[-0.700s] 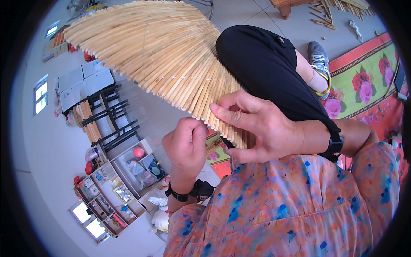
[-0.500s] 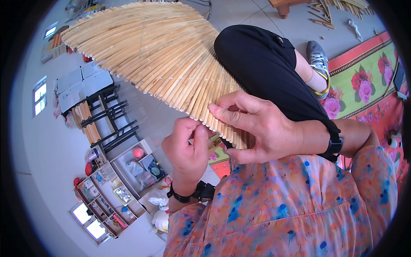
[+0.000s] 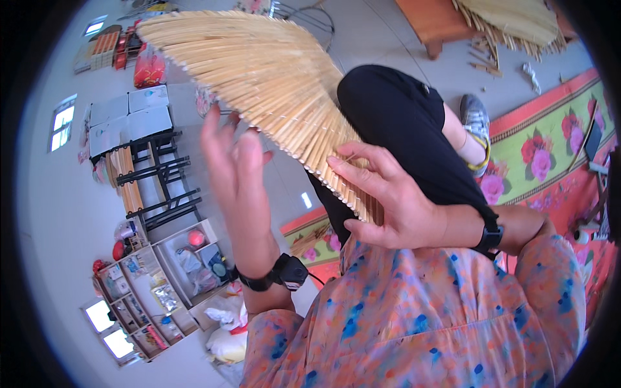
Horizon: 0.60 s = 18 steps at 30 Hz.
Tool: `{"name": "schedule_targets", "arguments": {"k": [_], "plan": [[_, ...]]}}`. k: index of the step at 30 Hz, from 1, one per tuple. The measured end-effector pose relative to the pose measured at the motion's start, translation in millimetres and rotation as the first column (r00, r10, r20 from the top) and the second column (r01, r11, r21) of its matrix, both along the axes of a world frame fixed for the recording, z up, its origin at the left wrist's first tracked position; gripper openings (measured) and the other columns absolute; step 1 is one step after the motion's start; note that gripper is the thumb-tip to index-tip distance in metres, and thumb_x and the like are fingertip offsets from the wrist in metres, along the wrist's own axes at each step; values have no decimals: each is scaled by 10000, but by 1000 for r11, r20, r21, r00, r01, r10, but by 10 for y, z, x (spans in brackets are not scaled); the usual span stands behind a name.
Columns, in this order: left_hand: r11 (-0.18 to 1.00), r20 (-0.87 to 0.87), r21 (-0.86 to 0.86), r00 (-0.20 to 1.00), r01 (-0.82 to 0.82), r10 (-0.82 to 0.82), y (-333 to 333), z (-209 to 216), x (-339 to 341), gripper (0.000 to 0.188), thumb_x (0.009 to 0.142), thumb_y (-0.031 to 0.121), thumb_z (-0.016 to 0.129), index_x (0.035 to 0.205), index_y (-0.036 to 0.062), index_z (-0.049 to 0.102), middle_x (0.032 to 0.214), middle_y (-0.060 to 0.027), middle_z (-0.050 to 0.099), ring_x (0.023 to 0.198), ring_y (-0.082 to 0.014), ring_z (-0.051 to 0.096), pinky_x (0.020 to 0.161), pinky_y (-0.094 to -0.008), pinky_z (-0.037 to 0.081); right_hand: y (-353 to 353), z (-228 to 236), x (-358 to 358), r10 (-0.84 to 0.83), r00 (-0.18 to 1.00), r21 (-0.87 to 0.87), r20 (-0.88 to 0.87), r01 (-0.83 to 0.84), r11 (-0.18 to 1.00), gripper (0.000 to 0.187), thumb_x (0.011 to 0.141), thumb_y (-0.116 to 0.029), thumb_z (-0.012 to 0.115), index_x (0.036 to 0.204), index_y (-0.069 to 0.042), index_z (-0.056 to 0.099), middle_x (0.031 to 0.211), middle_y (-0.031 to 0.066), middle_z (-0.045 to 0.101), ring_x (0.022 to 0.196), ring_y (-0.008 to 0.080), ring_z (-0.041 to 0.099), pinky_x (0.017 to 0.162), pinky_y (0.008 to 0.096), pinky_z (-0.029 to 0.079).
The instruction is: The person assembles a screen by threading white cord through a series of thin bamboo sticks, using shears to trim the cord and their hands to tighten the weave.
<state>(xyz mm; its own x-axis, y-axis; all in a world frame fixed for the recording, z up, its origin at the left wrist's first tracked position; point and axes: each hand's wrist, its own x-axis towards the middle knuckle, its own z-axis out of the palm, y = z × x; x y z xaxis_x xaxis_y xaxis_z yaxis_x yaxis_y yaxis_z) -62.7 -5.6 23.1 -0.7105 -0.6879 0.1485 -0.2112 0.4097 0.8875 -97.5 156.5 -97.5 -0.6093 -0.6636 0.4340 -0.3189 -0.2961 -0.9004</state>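
Note:
A mat of thin straw-coloured sticks [image 3: 259, 77], joined side by side by fine stitches, spreads like a fan from my lap toward the upper left. At its narrow near end my right hand [image 3: 404, 197] is closed on the sticks, thumb below and fingers on top. My left hand [image 3: 239, 178] is raised by the mat's left edge, its fingers apart and somewhat blurred. The fingertips overlap that edge in view; whether they touch it I cannot tell. My bent knee in black trousers [image 3: 394, 107] lies against the mat's right side.
A wooden bench [image 3: 430, 26] with more sticks stands at the far right, and loose sticks [image 3: 485, 58] lie on the tiles. A flowered rug [image 3: 530, 152] stretches along the right. Shelving [image 3: 139, 291] and folded tables [image 3: 149, 168] are at the left.
My left hand has moved up and left from the mat's near end, and its fingers have spread. My right hand keeps its hold. The whole view has shifted slightly.

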Motion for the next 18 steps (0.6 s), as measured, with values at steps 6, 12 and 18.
{"name": "schedule_targets", "arguments": {"k": [6,12,18], "plan": [[918,-49,298,964,262,-259,-151,-168,-57,506,837,13,554,1323,-24,416,1233,-149,558,1122,-219,574,935,-343,476,-59,41,165,96,992,-2,80,-96,995,832,671,-172,733,1433,-62,417,1365,258,400,1258,419,422,1055,425,373],[896,-266,387,957,216,-115,-164,-95,438,598,744,-107,464,1334,-46,389,1256,-142,530,1161,-216,537,1004,-357,425,-104,168,315,120,985,26,-123,-118,993,839,596,-140,772,1391,-141,502,1358,248,413,1236,441,423,1031,457,388],[845,-647,474,749,246,145,-327,-334,1105,567,741,-60,508,1305,-60,449,1217,-171,570,1116,-284,575,988,-421,456,-346,505,133,216,773,173,-596,-139,975,817,563,-99,763,1347,-177,548,1390,145,428,1256,373,427,1028,478,369]]}}
